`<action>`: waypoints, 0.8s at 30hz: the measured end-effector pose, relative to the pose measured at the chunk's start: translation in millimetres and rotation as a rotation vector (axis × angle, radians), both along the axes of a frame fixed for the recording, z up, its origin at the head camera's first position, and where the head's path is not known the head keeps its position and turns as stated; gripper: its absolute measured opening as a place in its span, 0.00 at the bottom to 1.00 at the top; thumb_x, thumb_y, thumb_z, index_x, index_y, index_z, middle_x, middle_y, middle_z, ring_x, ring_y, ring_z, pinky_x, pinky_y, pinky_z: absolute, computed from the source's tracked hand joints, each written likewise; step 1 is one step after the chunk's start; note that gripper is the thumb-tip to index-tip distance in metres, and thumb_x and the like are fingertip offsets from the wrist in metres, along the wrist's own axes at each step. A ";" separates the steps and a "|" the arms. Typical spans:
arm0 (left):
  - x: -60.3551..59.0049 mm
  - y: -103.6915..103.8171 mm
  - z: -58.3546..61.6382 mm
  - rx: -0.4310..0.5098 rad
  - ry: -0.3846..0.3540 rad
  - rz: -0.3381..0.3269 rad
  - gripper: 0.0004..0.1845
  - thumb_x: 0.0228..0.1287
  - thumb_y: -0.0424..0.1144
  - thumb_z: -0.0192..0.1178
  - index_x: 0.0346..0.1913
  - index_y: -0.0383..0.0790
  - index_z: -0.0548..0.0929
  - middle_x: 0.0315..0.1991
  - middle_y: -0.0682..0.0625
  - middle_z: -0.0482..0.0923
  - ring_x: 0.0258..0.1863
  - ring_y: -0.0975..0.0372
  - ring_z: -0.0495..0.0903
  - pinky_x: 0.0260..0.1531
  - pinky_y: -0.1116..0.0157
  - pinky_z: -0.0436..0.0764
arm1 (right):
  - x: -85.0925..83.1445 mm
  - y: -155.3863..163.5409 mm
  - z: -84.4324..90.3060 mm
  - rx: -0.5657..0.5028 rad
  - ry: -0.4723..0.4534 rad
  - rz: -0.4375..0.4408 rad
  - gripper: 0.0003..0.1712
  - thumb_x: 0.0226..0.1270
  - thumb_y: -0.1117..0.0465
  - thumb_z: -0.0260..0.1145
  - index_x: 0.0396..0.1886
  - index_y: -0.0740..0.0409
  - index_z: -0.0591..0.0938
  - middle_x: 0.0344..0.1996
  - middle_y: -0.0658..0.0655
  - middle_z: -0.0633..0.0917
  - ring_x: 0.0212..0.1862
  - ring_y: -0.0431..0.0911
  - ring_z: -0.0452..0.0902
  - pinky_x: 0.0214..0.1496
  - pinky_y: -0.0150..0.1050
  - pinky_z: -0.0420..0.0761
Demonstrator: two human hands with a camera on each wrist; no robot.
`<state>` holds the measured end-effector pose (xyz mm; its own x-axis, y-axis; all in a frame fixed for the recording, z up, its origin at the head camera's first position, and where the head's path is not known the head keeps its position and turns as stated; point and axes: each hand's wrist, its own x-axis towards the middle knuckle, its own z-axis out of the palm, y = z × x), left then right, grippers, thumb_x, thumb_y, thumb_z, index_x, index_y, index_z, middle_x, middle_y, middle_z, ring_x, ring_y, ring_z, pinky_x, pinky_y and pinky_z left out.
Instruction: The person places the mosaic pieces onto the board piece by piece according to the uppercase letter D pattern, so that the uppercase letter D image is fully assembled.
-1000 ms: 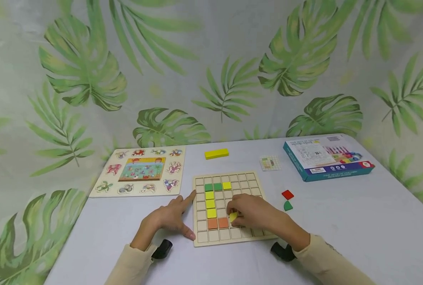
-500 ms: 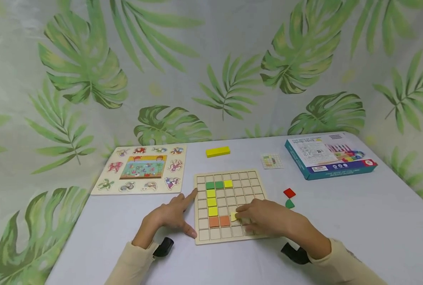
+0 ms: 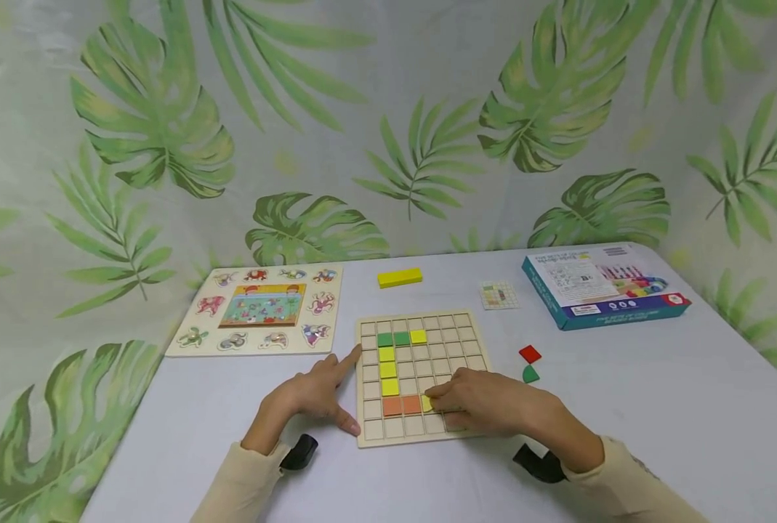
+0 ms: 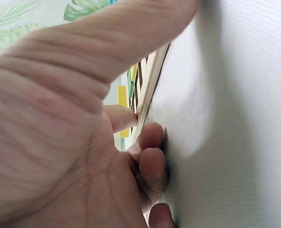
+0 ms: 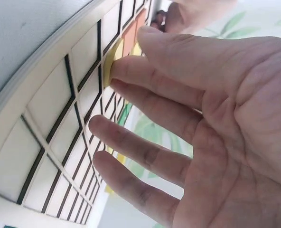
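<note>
Clearly the person is working on the square wooden grid board (image 3: 421, 378) lying flat on the white-covered table (image 3: 656, 407). Their right hand (image 3: 486, 399) is lying over the near right part of the board, its fingers (image 5: 150, 102) nearly straight and spread, the upper fingertips pressing a small yellow square tile (image 3: 427, 404) down into a cell; the tile is sitting just beyond those fingertips, right beside two orange square tiles (image 3: 401, 405). The flat press, I judge, is seating the tile level in its cell.

Meanwhile the left hand (image 3: 316, 396) is resting on the table against the board's left edge, forefinger stretched along that edge, thumb touching the near corner, the other fingers (image 4: 150, 161) curled loosely and gripping nothing. It is probably bracing the board so it does not slide.

Past the right fingertips a column of yellow tiles (image 3: 388, 369) is standing in the grid, topped by green tiles (image 3: 392, 339).
</note>
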<state>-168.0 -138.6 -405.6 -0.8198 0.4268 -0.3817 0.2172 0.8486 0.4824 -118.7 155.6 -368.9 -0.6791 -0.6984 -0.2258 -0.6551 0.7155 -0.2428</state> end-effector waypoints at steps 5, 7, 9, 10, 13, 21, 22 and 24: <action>-0.1 0.3 -1.2 -0.004 0.000 -0.005 0.70 0.35 0.55 0.83 0.81 0.53 0.49 0.74 0.34 0.58 0.73 0.43 0.60 0.63 0.32 0.62 | 1.3 1.1 0.2 -0.002 0.011 0.020 0.17 0.71 0.57 0.65 0.57 0.49 0.85 0.63 0.49 0.81 0.59 0.50 0.76 0.61 0.45 0.76; -0.4 0.2 -0.6 -0.003 0.002 -0.009 0.70 0.36 0.55 0.83 0.81 0.52 0.49 0.75 0.34 0.57 0.73 0.43 0.59 0.63 0.31 0.60 | 1.9 1.3 0.2 -0.001 0.038 0.028 0.16 0.71 0.57 0.66 0.56 0.50 0.86 0.63 0.51 0.81 0.59 0.51 0.76 0.62 0.45 0.75; -0.6 -0.4 -0.1 -0.007 0.004 -0.012 0.70 0.36 0.55 0.83 0.81 0.53 0.49 0.75 0.34 0.57 0.74 0.44 0.59 0.63 0.32 0.61 | 2.4 0.7 0.1 -0.003 0.051 0.018 0.16 0.71 0.56 0.66 0.55 0.50 0.86 0.63 0.52 0.81 0.60 0.52 0.75 0.63 0.46 0.75; -0.5 -0.9 0.5 -0.008 0.004 -0.012 0.70 0.37 0.55 0.83 0.81 0.53 0.49 0.75 0.34 0.57 0.73 0.44 0.59 0.63 0.32 0.62 | 2.4 0.5 0.0 -0.006 0.049 0.005 0.15 0.71 0.56 0.66 0.55 0.50 0.86 0.62 0.53 0.81 0.60 0.52 0.75 0.64 0.47 0.75; -0.3 -2.2 2.0 -0.009 0.005 -0.012 0.70 0.37 0.55 0.83 0.81 0.52 0.49 0.75 0.33 0.56 0.74 0.42 0.59 0.62 0.32 0.63 | 3.3 1.5 -0.6 -0.020 0.019 -0.041 0.18 0.71 0.54 0.66 0.57 0.50 0.84 0.63 0.54 0.80 0.62 0.53 0.74 0.64 0.48 0.75; 0.2 -2.1 0.2 -0.002 0.002 -0.015 0.70 0.36 0.55 0.83 0.81 0.52 0.49 0.75 0.33 0.56 0.74 0.42 0.59 0.62 0.31 0.62 | 3.6 29.0 1.3 -0.081 -0.077 -0.081 0.23 0.71 0.49 0.65 0.63 0.47 0.80 0.65 0.50 0.77 0.67 0.50 0.69 0.66 0.50 0.74; 0.1 -1.9 0.1 0.001 0.003 -0.015 0.70 0.36 0.55 0.83 0.81 0.52 0.49 0.75 0.33 0.56 0.74 0.42 0.59 0.62 0.32 0.62 | 3.3 34.2 2.2 -0.093 -0.079 -0.096 0.24 0.70 0.49 0.66 0.63 0.47 0.80 0.65 0.51 0.78 0.68 0.51 0.69 0.66 0.51 0.74; -0.5 -1.4 -0.3 0.006 0.005 -0.013 0.70 0.36 0.55 0.83 0.81 0.52 0.49 0.75 0.33 0.56 0.74 0.42 0.59 0.62 0.32 0.63 | 2.2 44.6 3.0 -0.104 -0.081 -0.136 0.25 0.68 0.48 0.68 0.62 0.48 0.81 0.64 0.51 0.78 0.68 0.52 0.69 0.66 0.53 0.73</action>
